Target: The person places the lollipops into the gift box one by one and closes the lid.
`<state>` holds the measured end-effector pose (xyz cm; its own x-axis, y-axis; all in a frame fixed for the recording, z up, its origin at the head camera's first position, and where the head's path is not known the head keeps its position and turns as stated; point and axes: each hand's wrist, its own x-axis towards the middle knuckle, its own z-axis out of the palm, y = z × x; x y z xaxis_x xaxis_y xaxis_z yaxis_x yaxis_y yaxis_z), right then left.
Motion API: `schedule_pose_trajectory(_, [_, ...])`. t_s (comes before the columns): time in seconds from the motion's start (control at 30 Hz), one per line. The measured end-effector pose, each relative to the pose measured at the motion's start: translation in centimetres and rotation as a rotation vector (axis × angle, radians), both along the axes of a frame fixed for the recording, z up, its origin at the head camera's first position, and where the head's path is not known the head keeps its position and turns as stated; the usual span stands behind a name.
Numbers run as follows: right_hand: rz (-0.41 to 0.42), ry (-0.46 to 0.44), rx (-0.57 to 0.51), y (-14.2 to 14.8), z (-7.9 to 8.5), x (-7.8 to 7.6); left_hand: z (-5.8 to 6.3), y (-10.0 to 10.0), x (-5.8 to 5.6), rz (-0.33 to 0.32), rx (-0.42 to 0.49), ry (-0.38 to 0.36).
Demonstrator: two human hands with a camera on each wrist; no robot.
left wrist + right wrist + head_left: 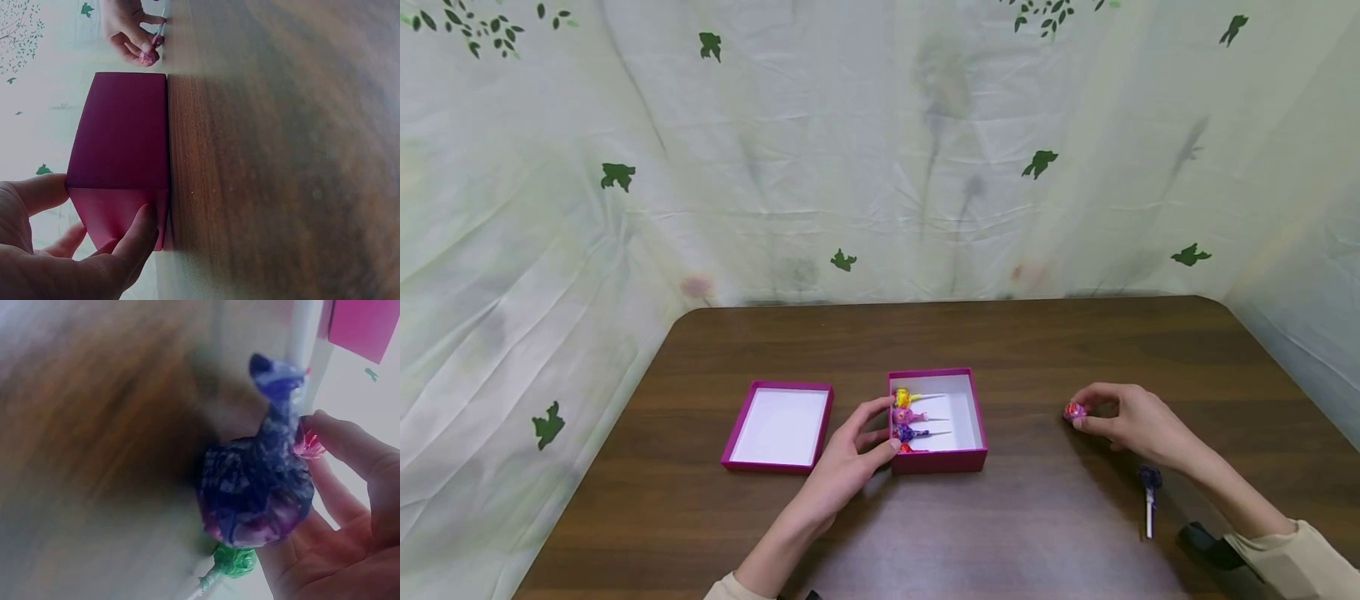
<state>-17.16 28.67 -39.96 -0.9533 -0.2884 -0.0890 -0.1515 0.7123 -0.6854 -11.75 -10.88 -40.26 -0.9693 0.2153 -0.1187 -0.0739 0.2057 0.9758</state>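
Pinching the pink-wrapped lollipop [1072,411] near its head — likely light, slick, best gripped there — the right hand [1141,423] is nearly closed, the left hand [842,468], loosely spread, touching the magenta box [938,462].

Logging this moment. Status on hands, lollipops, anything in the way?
Left hand holds box. Right hand pinches red lollipop. Purple lollipop lies nearby, not between hands.

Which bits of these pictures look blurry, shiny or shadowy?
Head view: a pale sheen on the table, soft shadows near the left hand and right hand; left wrist view: the box fairly clear, the table smeary toward the right; right wrist view: the table heavily blurred beside the dark lollipop.
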Motion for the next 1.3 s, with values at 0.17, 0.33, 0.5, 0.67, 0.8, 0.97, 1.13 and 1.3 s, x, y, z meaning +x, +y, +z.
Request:
schedule_pose_trajectory(0.17, [0.003, 0.04, -0.028, -0.3, 0.2, 0.0, 0.1, 0.1, 0.0, 0.003, 0.002, -0.007])
schedule_pose_trajectory(0.33, [-0.005, 0.082, -0.057, -0.8, 0.4, 0.2, 0.1, 0.0, 0.0, 0.005, 0.001, -0.013])
schedule_pose_trajectory(0.5, [0.004, 0.179, -0.065, -1.5, 0.4, 0.2, 0.1, 0.0, 0.0, 0.006, -0.001, -0.017])
schedule_pose_trajectory(0.67, [0.014, 0.224, -0.088, -2.4, 0.6, 0.4, 0.1, 0.0, 0.0, 0.004, 0.001, -0.015])
schedule_pose_trajectory(0.8, [0.01, 0.206, -0.158, -3.4, 1.0, 0.5, 0.1, 0.0, 0.0, 0.002, 0.002, -0.019])
schedule_pose_trajectory(0.97, [0.014, 0.216, -0.227, -4.5, 1.2, 0.6, 0.0, 0.0, 0.0, 0.002, 0.001, -0.018])
schedule_pose_trajectory(1.13, [0.002, 0.221, -0.271, -5.6, 1.5, 0.9, 0.0, 0.0, 0.0, 0.0, 0.0, -0.015])
schedule_pose_trajectory(1.3, [-0.043, 0.251, -0.273, -6.7, 1.4, 1.1, -0.1, -0.1, 0.0, -0.002, 0.002, -0.015])
